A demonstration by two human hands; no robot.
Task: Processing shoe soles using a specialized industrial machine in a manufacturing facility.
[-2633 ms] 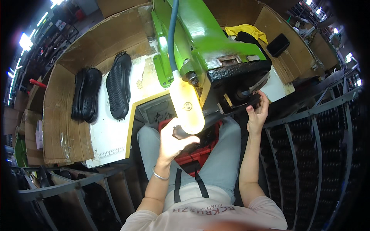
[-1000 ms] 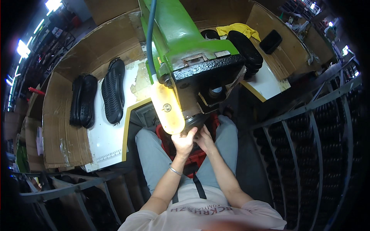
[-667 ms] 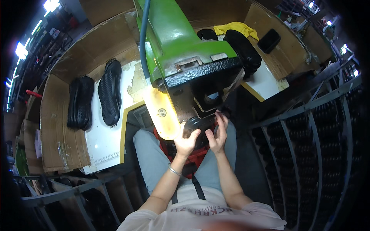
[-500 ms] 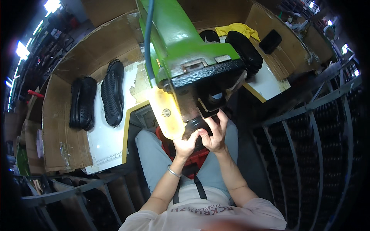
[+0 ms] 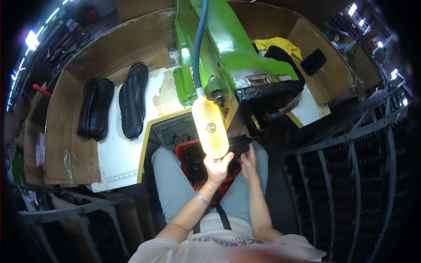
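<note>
Below the head of a green machine, a black shoe sole lies across my two hands. My left hand is closed on its near left end, thumb on top; a bright yellow-white lamp hides some of those fingers. My right hand grips the sole's right side, its fingers fairly straight and pressed along it. Much of the sole is dark and partly behind the lamp.
Between my knees sits a red bin with dark pieces inside. On the white table at left lie several black soles. A yellow cloth and black phone lie at right. Cardboard walls and metal racks surround me.
My hands and the sole have drawn away from the machine head, and the right hand has moved lower. The view has shifted, so the machine and lamp appear further right.
</note>
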